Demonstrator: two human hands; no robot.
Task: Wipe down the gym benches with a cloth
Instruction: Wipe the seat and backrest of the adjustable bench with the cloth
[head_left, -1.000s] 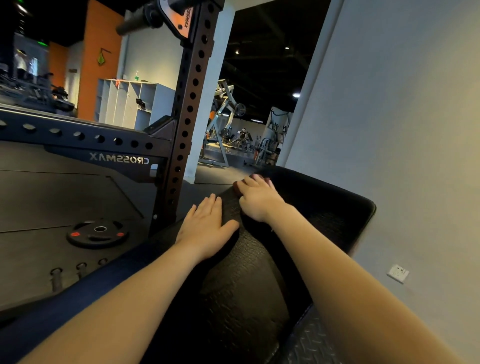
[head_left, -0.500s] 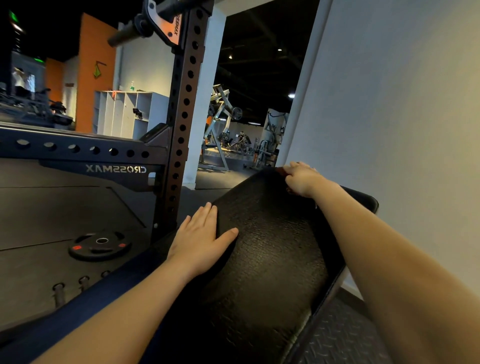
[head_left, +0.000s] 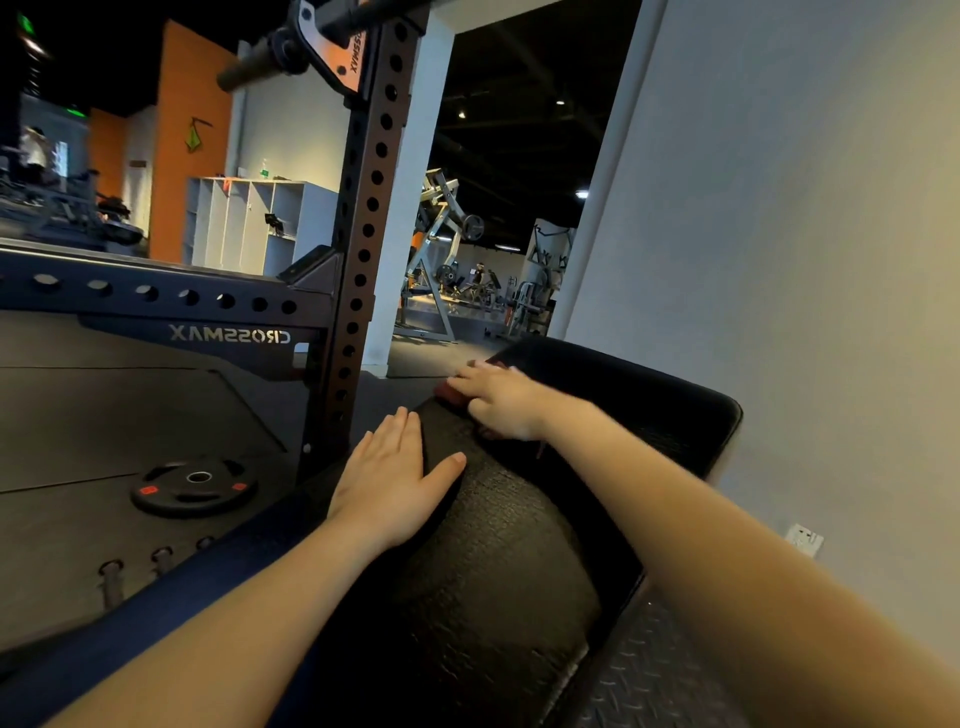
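A black, textured gym bench (head_left: 509, 561) runs from the bottom centre of the frame up to the right of centre, its padded backrest tilted and ending in a rounded top edge near the pale wall (head_left: 779, 260) on the right.

The left hand (head_left: 389, 478) lies flat at the centre of the frame on the left edge of the pad. Its fingers are straight and close together, the thumb is spread to the right, and it holds nothing.

The right hand (head_left: 498, 400) is just above it and slightly to the right, higher on the pad. Its fingers are stretched out towards the left and press down on a dark red cloth (head_left: 451, 399). They lie over the cloth rather than curling round it. The cloth sits on the pad under that hand, with only small bits showing past the fingertips and below the palm.

Left of the bench stands a dark power rack upright (head_left: 363, 234) with a row of holes, and a crossbeam (head_left: 156, 296) reaches out to the left edge. A barbell end (head_left: 260, 67) rests on the rack at the top. A black weight plate (head_left: 195, 488) lies on the floor at lower left. Pale cubby shelves (head_left: 249, 223) stand in the upper left background. A wall socket (head_left: 804, 540) sits low on the wall at right.
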